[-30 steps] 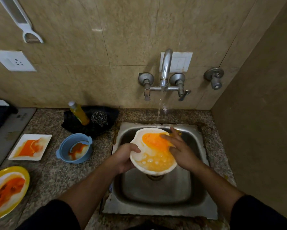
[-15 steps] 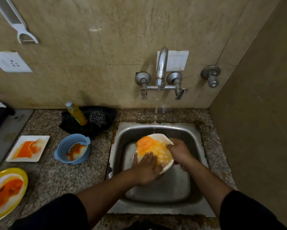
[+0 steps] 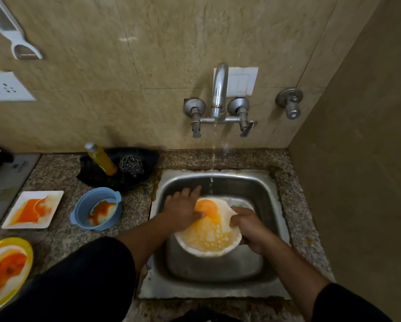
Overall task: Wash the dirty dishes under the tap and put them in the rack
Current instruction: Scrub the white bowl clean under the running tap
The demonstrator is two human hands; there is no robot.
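Now your left fingers (image 3: 190,192) lie straight and a little spread, reaching past the far-left rim of the white plate (image 3: 208,238) toward the back wall of the sink (image 3: 218,291). Your left hand (image 3: 183,209) rests flat over that edge of the plate. Your right fingers (image 3: 235,219) are curled over the plate's right rim, and your right hand (image 3: 249,228) grips it there. The plate sits low inside the sink, face up, with orange sauce at its far side and bubbly yellowish water pooled across the rest. A thin stream falls from the tap (image 3: 219,89) toward the plate's far rim.

On the worktop (image 3: 134,214) left of the sink, a blue bowl (image 3: 96,211) smeared with sauce stands nearest. A square plate (image 3: 32,209) lies beyond it toward the left edge, and a yellow plate (image 3: 4,268) sits at the front left corner, both stained orange. Near the back edge a soap bottle (image 3: 100,159) leans in a black dish (image 3: 146,159) beside a steel scrubber (image 3: 132,166).
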